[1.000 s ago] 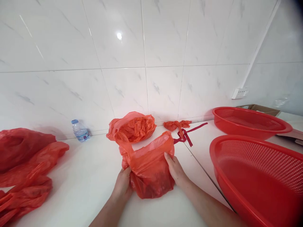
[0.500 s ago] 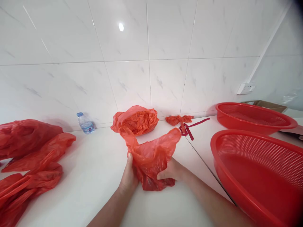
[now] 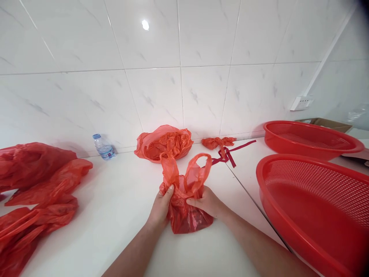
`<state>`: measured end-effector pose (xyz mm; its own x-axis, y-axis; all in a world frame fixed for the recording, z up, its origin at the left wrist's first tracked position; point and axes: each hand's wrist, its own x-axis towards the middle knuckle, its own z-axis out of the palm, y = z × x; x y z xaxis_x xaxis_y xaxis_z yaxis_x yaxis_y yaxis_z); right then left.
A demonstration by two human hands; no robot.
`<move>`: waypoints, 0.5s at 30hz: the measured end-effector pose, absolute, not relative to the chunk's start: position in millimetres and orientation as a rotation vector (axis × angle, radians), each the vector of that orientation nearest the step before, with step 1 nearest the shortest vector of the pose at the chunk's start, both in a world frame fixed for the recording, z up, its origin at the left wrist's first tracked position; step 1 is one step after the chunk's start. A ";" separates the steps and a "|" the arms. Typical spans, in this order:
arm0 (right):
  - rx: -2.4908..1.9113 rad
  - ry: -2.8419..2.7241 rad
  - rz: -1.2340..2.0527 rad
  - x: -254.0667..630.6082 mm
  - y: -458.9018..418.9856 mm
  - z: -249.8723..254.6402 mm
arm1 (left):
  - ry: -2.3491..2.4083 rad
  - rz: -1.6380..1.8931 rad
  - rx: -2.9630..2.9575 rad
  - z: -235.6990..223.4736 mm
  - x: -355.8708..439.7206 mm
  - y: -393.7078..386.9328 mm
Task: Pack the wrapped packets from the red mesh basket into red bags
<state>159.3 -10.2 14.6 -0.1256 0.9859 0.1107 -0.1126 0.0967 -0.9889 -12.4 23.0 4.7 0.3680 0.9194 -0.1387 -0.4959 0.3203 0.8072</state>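
A thin red plastic bag (image 3: 188, 221) stands upright at the middle of the white table (image 3: 115, 215), its two loop handles pointing up and away from me. Something darker fills its lower part, but I cannot make out what. My left hand (image 3: 161, 206) grips the bag's left side, thumb on the front. On the opposite side, my right hand (image 3: 206, 202) squeezes the plastic with its thumb across the front; its other fingers are hidden behind the bag. Just beyond lies an open red bag (image 3: 150, 148) stuffed with crumpled red plastic.
Several red bags (image 3: 37, 165) are heaped at the left. A small water bottle (image 3: 104, 148) leans near the tiled wall. Dark red ribbon (image 3: 243, 146) lies beside a crumpled red bag (image 3: 213, 143). Two red baskets (image 3: 261, 179) occupy the right, with a cardboard box (image 3: 331, 124) behind.
Both hands have drawn the bag's sides inward. Its wide, flared top is now gathered narrower, and the two loop handles show clearly.
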 end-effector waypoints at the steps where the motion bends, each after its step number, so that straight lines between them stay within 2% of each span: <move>1: -0.903 -1.281 1.297 160.9 -10.9 18.7 | 0.671 1.025 0.755 5.4 -12.3 22.6; 4: -0.726 -1.210 1.336 161.1 -12.0 30.3 | 0.640 1.000 0.787 8.7 -11.6 20.6; 7: -0.760 -1.111 1.327 155.4 -10.9 32.9 | 0.606 0.977 0.811 9.8 -11.4 19.8; 15: -0.796 -0.686 1.547 161.5 2.3 0.4 | 0.662 0.991 0.609 0.0 -18.7 29.2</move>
<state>161.5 2.3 0.4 -0.0599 0.9926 -0.1056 -0.5882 -0.1206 -0.7997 -18.7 29.2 0.0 0.3903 0.8936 -0.2219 -0.5472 0.4189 0.7246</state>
